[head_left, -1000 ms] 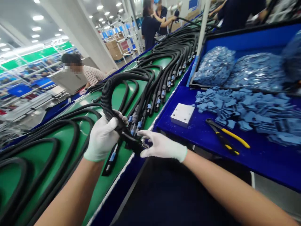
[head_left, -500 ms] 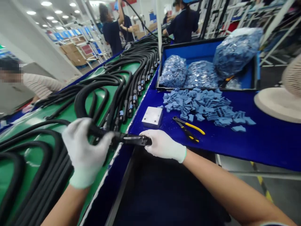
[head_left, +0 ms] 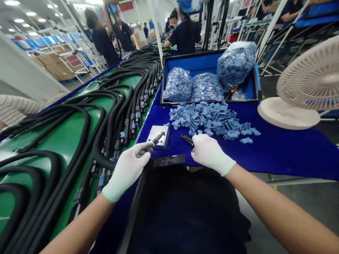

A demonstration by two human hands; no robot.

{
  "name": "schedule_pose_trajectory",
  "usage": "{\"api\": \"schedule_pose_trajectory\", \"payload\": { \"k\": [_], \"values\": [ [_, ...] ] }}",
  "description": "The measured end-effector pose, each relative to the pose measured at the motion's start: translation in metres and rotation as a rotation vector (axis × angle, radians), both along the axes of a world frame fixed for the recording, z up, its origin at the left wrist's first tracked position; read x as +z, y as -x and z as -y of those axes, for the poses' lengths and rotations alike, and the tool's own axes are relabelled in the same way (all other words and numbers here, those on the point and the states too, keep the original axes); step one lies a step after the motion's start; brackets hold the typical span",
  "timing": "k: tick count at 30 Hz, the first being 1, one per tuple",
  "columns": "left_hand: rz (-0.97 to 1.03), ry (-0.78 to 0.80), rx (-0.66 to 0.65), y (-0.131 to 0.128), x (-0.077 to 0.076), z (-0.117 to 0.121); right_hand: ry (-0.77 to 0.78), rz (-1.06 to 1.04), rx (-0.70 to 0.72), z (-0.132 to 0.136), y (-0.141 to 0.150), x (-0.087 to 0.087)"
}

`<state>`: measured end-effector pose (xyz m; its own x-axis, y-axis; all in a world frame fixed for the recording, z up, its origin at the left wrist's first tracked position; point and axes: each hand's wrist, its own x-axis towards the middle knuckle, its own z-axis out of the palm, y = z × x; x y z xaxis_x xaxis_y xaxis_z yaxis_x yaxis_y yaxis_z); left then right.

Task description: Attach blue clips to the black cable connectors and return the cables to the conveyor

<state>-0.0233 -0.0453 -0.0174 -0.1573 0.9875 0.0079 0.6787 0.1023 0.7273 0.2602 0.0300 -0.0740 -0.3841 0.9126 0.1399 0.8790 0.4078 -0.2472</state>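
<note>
Left hand [head_left: 131, 165]: fingers pinched nearly closed on one small dark part with a spring [head_left: 159, 138], tip angled up over the metal block [head_left: 158, 135]. Can't tell if the part touches the block. Right hand [head_left: 210, 152]: curled closed around the pliers [head_left: 187, 139]; only the dark jaw end clears the fingers, so jaw opening can't be read.

Just below the block, at the table's near edge: one dark flat piece [head_left: 171, 160]. What supports it, can't tell.

Counts on the blue table [head_left: 288, 151]: one block, one pliers, one fan [head_left: 317, 79] at the far right. Loose blue pieces [head_left: 209, 120] heaped in front of the bin, overlapping, too many to count. Black hoses [head_left: 87, 123] on the green surface [head_left: 55, 141] to the left: many, stacked, no clean count; several ends carry blue bits.

Container: one blue bin [head_left: 198, 64], black rim, behind the heap. Inside: three big clear bags of blue pieces, two side by side [head_left: 177, 84] [head_left: 207, 87], third [head_left: 236, 65] higher at right. Under that one, a smaller clear bag [head_left: 239, 94] and something orange and black [head_left: 233, 91], mostly hidden.
</note>
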Motion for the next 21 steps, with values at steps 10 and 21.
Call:
{"api": "schedule_pose_trajectory", "payload": {
  "k": [10, 21],
  "values": [
    [0.198, -0.032, 0.028, -0.010, 0.030, -0.024, 0.313, -0.705, 0.454, 0.018, 0.033, 0.040],
    [0.157, -0.124, 0.027, -0.008, 0.028, -0.033, 0.225, -0.522, 0.462, 0.014, 0.038, 0.049]
  ]
}}
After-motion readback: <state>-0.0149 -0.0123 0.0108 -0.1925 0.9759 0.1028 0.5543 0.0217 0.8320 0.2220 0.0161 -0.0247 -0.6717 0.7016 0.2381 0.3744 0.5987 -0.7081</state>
